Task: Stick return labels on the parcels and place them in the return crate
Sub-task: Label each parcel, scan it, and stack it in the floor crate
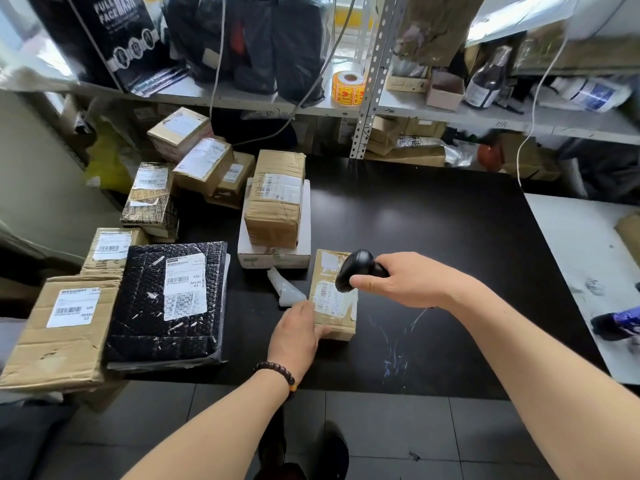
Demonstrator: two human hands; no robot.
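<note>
- I see a black table (433, 220) under grey metal shelving (242, 100), with grey floor tiles (398, 434) in front of it and a white tabletop (571, 244) to its right.
- The small brown parcel (341, 327) lies flat near the table's front edge; the left hand (296, 336) pinches its near left corner.
- The right hand (408, 280) is wrapped round a black scanner (355, 270), held just above the parcel's label.
- On the left, labelled boxes (275, 202) and a black bubble mailer (166, 306) crowd the table; an orange label roll (348, 89) stands on the shelf.

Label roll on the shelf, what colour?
The label roll is orange with red markings; the head view shows it.
</note>
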